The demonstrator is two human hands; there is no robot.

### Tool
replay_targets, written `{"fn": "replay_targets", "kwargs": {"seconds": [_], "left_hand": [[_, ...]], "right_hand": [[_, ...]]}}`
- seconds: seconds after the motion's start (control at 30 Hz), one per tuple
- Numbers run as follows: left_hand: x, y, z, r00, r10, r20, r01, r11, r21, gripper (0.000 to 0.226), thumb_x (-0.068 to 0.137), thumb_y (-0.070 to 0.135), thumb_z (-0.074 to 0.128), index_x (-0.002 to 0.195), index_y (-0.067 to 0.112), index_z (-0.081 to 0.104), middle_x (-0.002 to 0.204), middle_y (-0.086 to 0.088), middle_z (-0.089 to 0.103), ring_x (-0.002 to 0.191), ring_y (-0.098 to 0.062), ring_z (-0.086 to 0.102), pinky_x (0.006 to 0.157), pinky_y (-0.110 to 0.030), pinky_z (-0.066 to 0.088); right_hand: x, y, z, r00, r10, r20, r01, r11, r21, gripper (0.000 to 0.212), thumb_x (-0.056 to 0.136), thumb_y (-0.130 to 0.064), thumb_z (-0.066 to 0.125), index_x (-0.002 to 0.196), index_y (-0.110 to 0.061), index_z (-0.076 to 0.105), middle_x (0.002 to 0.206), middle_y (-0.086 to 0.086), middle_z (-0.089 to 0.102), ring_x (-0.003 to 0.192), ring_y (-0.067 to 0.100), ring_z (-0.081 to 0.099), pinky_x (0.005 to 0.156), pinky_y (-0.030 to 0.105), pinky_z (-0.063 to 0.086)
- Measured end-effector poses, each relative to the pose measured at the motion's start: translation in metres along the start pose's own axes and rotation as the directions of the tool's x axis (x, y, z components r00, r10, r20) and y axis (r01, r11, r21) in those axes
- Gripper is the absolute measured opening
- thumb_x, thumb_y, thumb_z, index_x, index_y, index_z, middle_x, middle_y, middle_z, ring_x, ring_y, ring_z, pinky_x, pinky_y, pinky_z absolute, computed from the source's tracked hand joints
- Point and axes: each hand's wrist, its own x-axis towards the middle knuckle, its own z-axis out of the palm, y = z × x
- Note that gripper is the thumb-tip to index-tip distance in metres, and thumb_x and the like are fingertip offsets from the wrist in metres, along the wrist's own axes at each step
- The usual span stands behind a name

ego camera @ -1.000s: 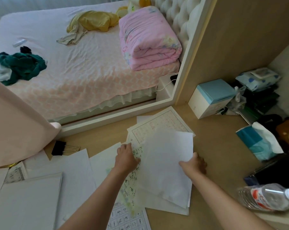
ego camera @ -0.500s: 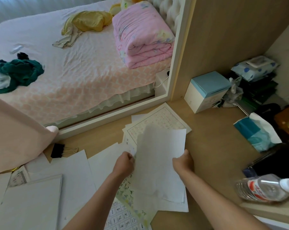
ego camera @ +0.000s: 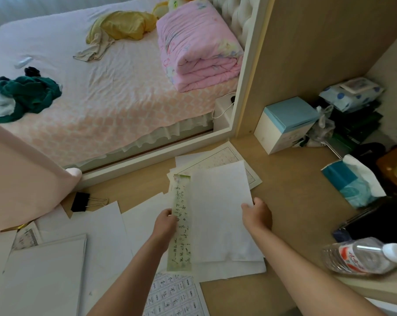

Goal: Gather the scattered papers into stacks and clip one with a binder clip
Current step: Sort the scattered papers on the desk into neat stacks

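Note:
I hold a small stack of papers (ego camera: pixel 220 215) over the wooden desk (ego camera: pixel 293 201). My left hand (ego camera: pixel 164 224) grips its left edge, where a pale green sheet with handwriting (ego camera: pixel 181 224) shows under the white top sheet. My right hand (ego camera: pixel 258 216) grips the right edge. A gridded sheet (ego camera: pixel 218 159) lies on the desk beyond the stack. More white sheets (ego camera: pixel 106 226) and a printed character sheet (ego camera: pixel 174 295) lie to the left and below. A black binder clip (ego camera: pixel 80 201) rests on the desk at the left.
A blue-topped box (ego camera: pixel 284 124), tissue pack (ego camera: pixel 350 181), wipes pack (ego camera: pixel 352 90), dark items and a lying water bottle (ego camera: pixel 361 256) crowd the right. A white pad (ego camera: pixel 45 274) lies at lower left. A pink chair back (ego camera: pixel 17 176) stands left, a bed behind.
Both hands have closed in on the stack's sides. The sheets have been squared up, the green sheet now showing as a straight strip on the left.

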Motion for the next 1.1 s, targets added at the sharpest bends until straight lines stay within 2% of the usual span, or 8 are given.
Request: {"fn": "replay_targets", "kwargs": {"seconds": [0.23, 0.37, 0.43, 0.53, 0.67, 0.8, 1.0, 1.1], "left_hand": [[0.003, 0.01, 0.013, 0.993, 0.112, 0.041, -0.119, 0.96, 0.253, 0.041, 0.078, 0.018, 0.075, 0.115, 0.016, 0.056, 0.107, -0.003, 0.065, 0.094, -0.023, 0.064, 0.078, -0.036, 0.055], [0.01, 0.02, -0.003, 0.978, 0.191, 0.084, -0.195, 0.98, 0.047, 0.033, 0.089, 0.002, 0.061, 0.12, 0.016, 0.06, 0.108, -0.004, 0.069, 0.093, -0.02, 0.067, 0.076, -0.034, 0.055], [0.016, 0.026, -0.013, 0.967, 0.203, 0.155, -0.188, 0.976, -0.106, 0.032, 0.091, 0.0, 0.06, 0.12, 0.015, 0.059, 0.114, -0.007, 0.069, 0.1, -0.025, 0.068, 0.086, -0.042, 0.056], [0.033, 0.037, -0.015, 0.952, 0.224, 0.207, -0.189, 0.966, -0.175, 0.037, 0.09, 0.003, 0.064, 0.123, 0.017, 0.058, 0.118, -0.007, 0.07, 0.106, -0.028, 0.068, 0.095, -0.051, 0.053], [0.05, 0.065, 0.005, 0.932, 0.345, 0.107, -0.36, 0.912, 0.195, 0.029, 0.094, 0.015, 0.063, 0.122, 0.019, 0.057, 0.12, -0.005, 0.065, 0.106, -0.02, 0.063, 0.093, -0.036, 0.051], [0.074, 0.08, 0.009, 0.849, 0.526, 0.043, -0.413, 0.612, 0.674, 0.051, 0.093, 0.017, 0.063, 0.14, 0.017, 0.046, 0.145, -0.007, 0.045, 0.136, -0.025, 0.036, 0.112, -0.042, 0.032], [0.094, 0.085, 0.009, 0.915, 0.4, 0.053, -0.27, 0.51, 0.817, 0.088, 0.079, 0.038, 0.078, 0.149, 0.016, 0.029, 0.152, -0.009, 0.027, 0.139, -0.028, 0.024, 0.113, -0.044, 0.03], [0.097, 0.092, 0.01, 0.96, 0.277, 0.029, -0.217, 0.679, 0.701, 0.074, 0.079, 0.026, 0.081, 0.138, 0.011, 0.04, 0.132, -0.011, 0.049, 0.116, -0.028, 0.049, 0.09, -0.037, 0.045]], "right_hand": [[-0.02, -0.013, 0.012, 0.967, -0.106, 0.234, 0.082, 0.991, 0.11, 0.006, 0.083, -0.026, 0.066, 0.088, -0.023, 0.066, 0.085, -0.01, 0.071, 0.081, 0.018, 0.068, 0.078, 0.039, 0.058], [-0.009, -0.013, 0.007, 0.97, -0.158, 0.184, 0.119, 0.971, 0.205, 0.055, 0.064, -0.051, 0.07, 0.116, -0.039, 0.058, 0.114, -0.013, 0.061, 0.108, 0.015, 0.058, 0.093, 0.04, 0.053], [-0.002, -0.017, 0.0, 0.951, -0.162, 0.264, 0.044, 0.915, 0.402, 0.078, 0.07, -0.039, 0.08, 0.14, -0.034, 0.044, 0.126, -0.012, 0.059, 0.116, 0.011, 0.057, 0.101, 0.038, 0.049], [0.008, -0.026, -0.011, 0.87, -0.224, 0.438, -0.02, 0.873, 0.487, 0.04, 0.081, -0.013, 0.079, 0.118, -0.018, 0.064, 0.105, -0.002, 0.076, 0.102, 0.022, 0.071, 0.089, 0.038, 0.057], [0.023, -0.03, -0.009, 0.966, -0.031, 0.256, -0.08, 0.907, 0.412, 0.018, 0.082, -0.011, 0.075, 0.099, -0.015, 0.069, 0.102, 0.006, 0.074, 0.089, 0.024, 0.07, 0.08, 0.035, 0.058], [0.045, -0.026, -0.011, 0.983, 0.151, 0.103, -0.178, 0.918, 0.355, 0.032, 0.089, -0.012, 0.067, 0.118, -0.011, 0.054, 0.117, 0.008, 0.065, 0.102, 0.03, 0.064, 0.085, 0.037, 0.054], [0.059, -0.02, -0.001, 0.971, 0.21, 0.116, -0.227, 0.96, 0.164, 0.027, 0.084, -0.005, 0.054, 0.11, -0.013, 0.053, 0.109, 0.007, 0.064, 0.091, 0.029, 0.064, 0.064, 0.029, 0.048], [0.058, -0.021, 0.004, 0.977, 0.183, 0.105, -0.202, 0.957, 0.21, 0.02, 0.08, -0.003, 0.053, 0.096, -0.016, 0.055, 0.096, 0.004, 0.067, 0.079, 0.025, 0.064, 0.058, 0.027, 0.046]]}}
